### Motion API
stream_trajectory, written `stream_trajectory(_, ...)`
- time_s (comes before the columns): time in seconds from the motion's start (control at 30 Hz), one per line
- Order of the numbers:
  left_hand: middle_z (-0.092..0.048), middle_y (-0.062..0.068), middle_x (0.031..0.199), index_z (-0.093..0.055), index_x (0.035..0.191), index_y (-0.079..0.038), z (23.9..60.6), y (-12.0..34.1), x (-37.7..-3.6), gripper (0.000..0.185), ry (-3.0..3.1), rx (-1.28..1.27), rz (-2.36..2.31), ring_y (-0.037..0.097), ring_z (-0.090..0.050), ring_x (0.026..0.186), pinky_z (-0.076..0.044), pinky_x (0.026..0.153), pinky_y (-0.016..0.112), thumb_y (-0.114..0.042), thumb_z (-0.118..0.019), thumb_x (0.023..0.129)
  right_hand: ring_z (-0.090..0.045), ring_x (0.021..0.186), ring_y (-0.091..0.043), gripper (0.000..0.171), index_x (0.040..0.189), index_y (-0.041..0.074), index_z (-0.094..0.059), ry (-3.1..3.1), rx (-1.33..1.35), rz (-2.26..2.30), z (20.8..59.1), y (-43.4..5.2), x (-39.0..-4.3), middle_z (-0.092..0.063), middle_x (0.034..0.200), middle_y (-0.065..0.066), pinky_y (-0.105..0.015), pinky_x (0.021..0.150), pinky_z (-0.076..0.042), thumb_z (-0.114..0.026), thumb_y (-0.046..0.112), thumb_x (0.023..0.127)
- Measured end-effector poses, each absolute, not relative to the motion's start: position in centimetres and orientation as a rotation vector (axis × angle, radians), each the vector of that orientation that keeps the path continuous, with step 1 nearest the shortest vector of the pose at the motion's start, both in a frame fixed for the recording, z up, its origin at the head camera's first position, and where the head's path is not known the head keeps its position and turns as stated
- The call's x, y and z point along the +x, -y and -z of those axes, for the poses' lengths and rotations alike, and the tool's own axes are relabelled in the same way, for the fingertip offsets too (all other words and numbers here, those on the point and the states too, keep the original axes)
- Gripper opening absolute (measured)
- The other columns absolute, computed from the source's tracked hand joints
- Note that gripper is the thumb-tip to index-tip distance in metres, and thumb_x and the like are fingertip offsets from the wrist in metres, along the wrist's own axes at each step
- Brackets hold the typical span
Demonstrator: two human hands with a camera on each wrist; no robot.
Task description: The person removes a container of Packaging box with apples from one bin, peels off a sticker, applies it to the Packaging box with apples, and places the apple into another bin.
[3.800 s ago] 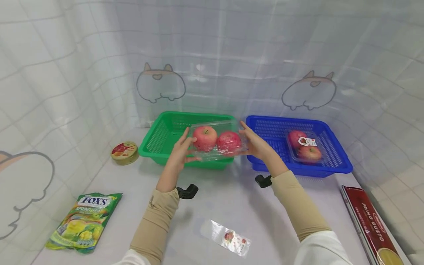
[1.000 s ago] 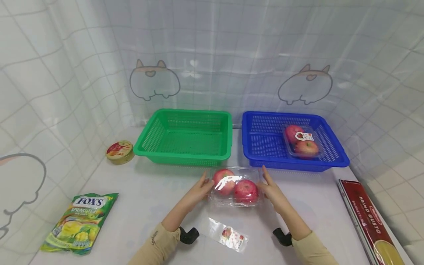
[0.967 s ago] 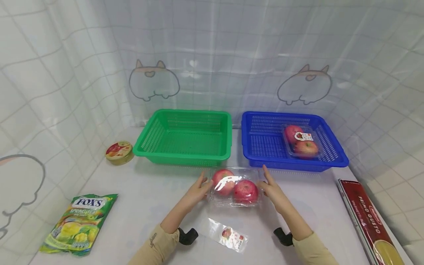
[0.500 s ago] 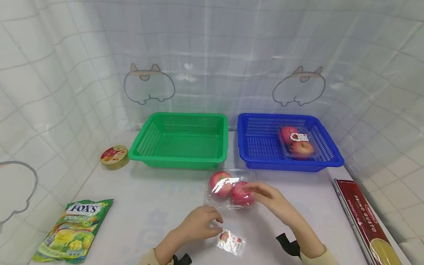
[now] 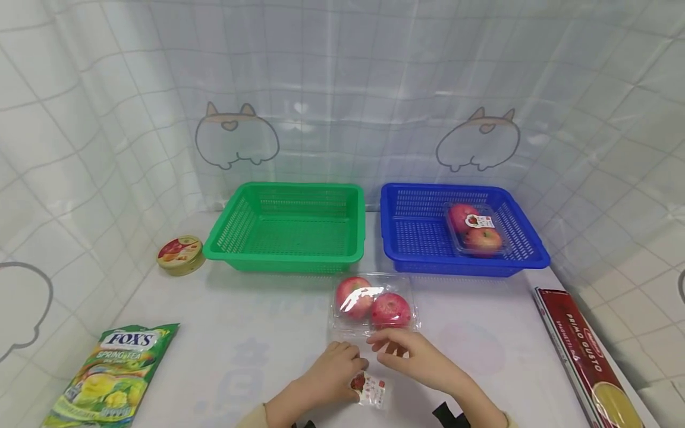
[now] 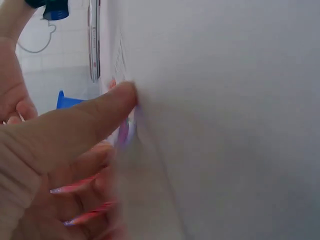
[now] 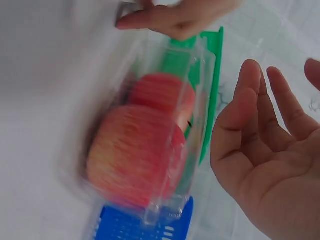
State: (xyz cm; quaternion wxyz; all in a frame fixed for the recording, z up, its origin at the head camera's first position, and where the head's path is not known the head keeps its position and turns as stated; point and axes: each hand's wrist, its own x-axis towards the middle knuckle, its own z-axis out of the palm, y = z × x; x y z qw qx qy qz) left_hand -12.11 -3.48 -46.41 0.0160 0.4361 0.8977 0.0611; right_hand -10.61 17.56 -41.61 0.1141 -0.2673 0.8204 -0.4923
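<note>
At the near edge, a printed apple label (image 5: pixel 373 389) is being reached over by the left hand (image 5: pixel 337 371), whose thumb and bent fingers are being brought right to the label's left end on the white surface (image 5: pixel 241 315); whether the label is being pinched cannot be told. Just to the right, the right hand (image 5: pixel 417 356) is being held loosely curved and released, with nothing being gripped. A FOX'S Spring Tea bag (image 5: pixel 109 377) is being supported flat at the left, and a Primo Gusto spaghetti package (image 5: pixel 585 356) at the right.

Just beyond the hands, a clear plastic clamshell (image 5: pixel 393 283) is being borne by the surface, and two red apples (image 5: pixel 391 311) are being enclosed in it side by side. Farther left, a round gold tin (image 5: pixel 181 255) is being seen near the green basket (image 5: pixel 299 235), whose slotted floor is being shown. To the right, in the blue basket (image 5: pixel 414 232), a second clamshell (image 5: pixel 488 209) is being held at the right side; two more apples (image 5: pixel 483 241) are being contained there beneath a white sticker (image 5: pixel 479 221). Behind everything, a checked curtain (image 5: pixel 348 137) is being hung.
</note>
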Motion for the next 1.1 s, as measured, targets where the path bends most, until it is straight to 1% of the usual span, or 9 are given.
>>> stream_trajectory(0.17,-0.044,-0.015,0.067,-0.063,0.075,-0.017,46.5,3.9,-12.9,0.023,-2.607,1.258,-0.514,-0.001,-0.039,0.064,-0.034,0.062,0.016,-0.027,-0.081,0.066,-0.054,0.094,-0.013,0.026,0.104,0.020,-0.065,-2.709,-1.031,1.071,42.8,-16.4,-9.8,-0.062,0.104,0.004,-0.031,0.080,-0.046,-0.070,0.017,0.079)
stream_trajectory(0.23,-0.048,-0.016,0.064,-0.062,0.072,-0.015,46.4,4.2,-13.1,0.019,-2.438,1.196,-0.754,-0.005,-0.040,0.060,-0.036,0.058,0.013,-0.023,-0.079,0.071,-0.053,0.097,-0.014,0.028,0.101,0.025,-0.066,-2.820,-1.193,0.902,43.3,-15.8,-9.5,-0.059,0.103,0.007,-0.032,0.083,-0.045,-0.074,0.019,0.076)
stream_trajectory(0.37,-0.045,-0.016,0.058,-0.055,0.065,-0.008,46.1,4.7,-13.4,0.026,-2.095,1.028,-1.118,-0.006,-0.036,0.054,-0.032,0.050,0.012,-0.021,-0.076,0.075,-0.051,0.086,-0.005,0.032,0.104,0.026,-0.067,-2.863,-1.406,0.818,44.2,-15.0,-9.3,-0.057,0.093,0.010,-0.022,0.076,-0.043,-0.077,0.021,0.073)
stream_trajectory(0.53,-0.055,-0.013,0.066,-0.062,0.074,-0.002,45.7,5.4,-13.8,0.020,-1.892,0.946,-1.282,-0.004,-0.040,0.058,-0.034,0.053,0.013,-0.019,-0.073,0.078,-0.050,0.075,0.006,0.034,0.108,0.023,-0.067,-2.740,-1.417,0.967,44.2,-15.0,-9.6,-0.060,0.081,0.013,-0.006,0.070,-0.038,-0.072,0.009,0.077)
stream_trajectory(0.67,-0.062,-0.007,0.076,-0.067,0.088,0.002,45.3,6.4,-14.3,0.017,-1.829,0.907,-1.324,-0.004,-0.049,0.069,-0.041,0.066,0.014,-0.011,-0.072,0.079,-0.056,0.082,0.004,0.039,0.113,0.019,-0.065,-2.637,-1.336,1.108,43.8,-15.4,-9.7,-0.065,0.089,0.010,-0.010,0.072,-0.044,-0.067,-0.001,0.079)
stream_trajectory(0.8,-0.068,0.009,0.089,-0.066,0.094,0.006,45.2,7.1,-14.7,0.020,-1.783,0.871,-1.338,-0.001,-0.055,0.082,-0.041,0.082,0.018,-0.007,-0.070,0.080,-0.059,0.087,0.000,0.039,0.112,0.016,-0.063,-2.568,-1.341,1.168,43.4,-15.5,-9.7,-0.066,0.093,0.007,-0.014,0.075,-0.047,-0.064,-0.006,0.080)
stream_trajectory(0.87,-0.067,0.014,0.089,-0.066,0.094,0.008,45.1,7.3,-14.7,0.020,-1.766,0.853,-1.351,0.000,-0.055,0.080,-0.041,0.080,0.017,-0.007,-0.069,0.080,-0.058,0.086,0.000,0.033,0.106,0.016,-0.064,-2.556,-1.366,1.162,43.3,-15.4,-9.7,-0.065,0.091,0.008,-0.013,0.074,-0.046,-0.064,-0.004,0.081)
stream_trajectory(0.93,-0.066,0.016,0.085,-0.065,0.093,0.010,45.1,7.4,-14.7,0.021,-1.752,0.830,-1.368,0.002,-0.052,0.074,-0.042,0.071,0.017,-0.006,-0.069,0.080,-0.056,0.082,0.001,0.024,0.098,0.017,-0.064,-2.575,-1.383,1.139,43.2,-15.4,-9.7,-0.063,0.088,0.009,-0.011,0.072,-0.045,-0.065,0.000,0.082)
stream_trajectory(1.1,-0.061,0.001,0.074,-0.065,0.088,0.010,45.3,7.2,-14.5,0.019,-1.812,0.793,-1.346,0.001,-0.047,0.064,-0.039,0.060,0.015,-0.005,-0.071,0.078,-0.057,0.088,-0.005,0.013,0.087,0.020,-0.058,-2.634,-1.329,1.078,43.2,-15.5,-9.7,-0.061,0.098,0.005,-0.016,0.076,-0.047,-0.067,0.011,0.083)
